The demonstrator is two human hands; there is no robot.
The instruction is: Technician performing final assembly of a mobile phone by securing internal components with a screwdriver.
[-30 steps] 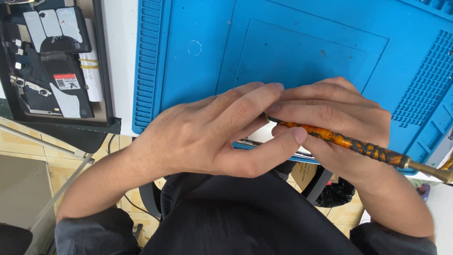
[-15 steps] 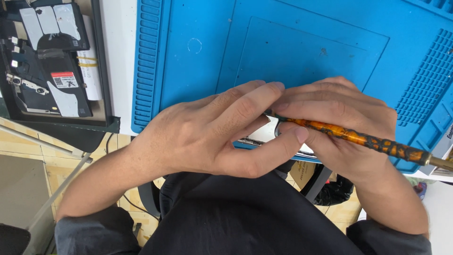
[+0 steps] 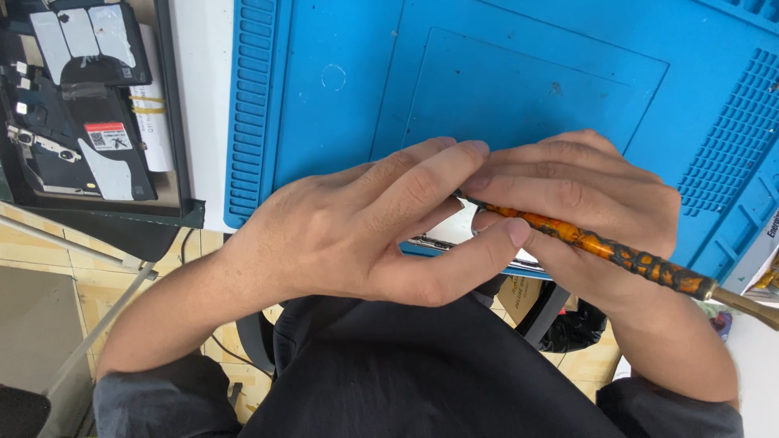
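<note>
A slim tool with a marbled orange and black handle [image 3: 600, 247] lies slantwise across the lower right of the frame, its brass-coloured end running off toward the right edge. The right hand [image 3: 584, 211] has its grip closed around the handle, fingers curled over the top, and the tool's working tip is hidden where the two hands meet at the centre. The left hand [image 3: 365, 235] comes in from the lower left, its fingers laid over the right hand's fingers and its thumb pressed up against the handle from below. Beneath both hands a thin, pale flat device [image 3: 454, 235] with a metallic rim shows only in slivers; the left hand's grip appears to pinch it between thumb and fingers, though most of it is covered.

The hands rest at the near edge of a blue silicone work mat [image 3: 519, 81], which fills the upper middle and right of the frame, with ribbed slots along its left side and a grid of small cells at the far right. In the upper left lies an opened phone [image 3: 73, 105] with its dark inner parts exposed, resting in a dark tray on the surface.
</note>
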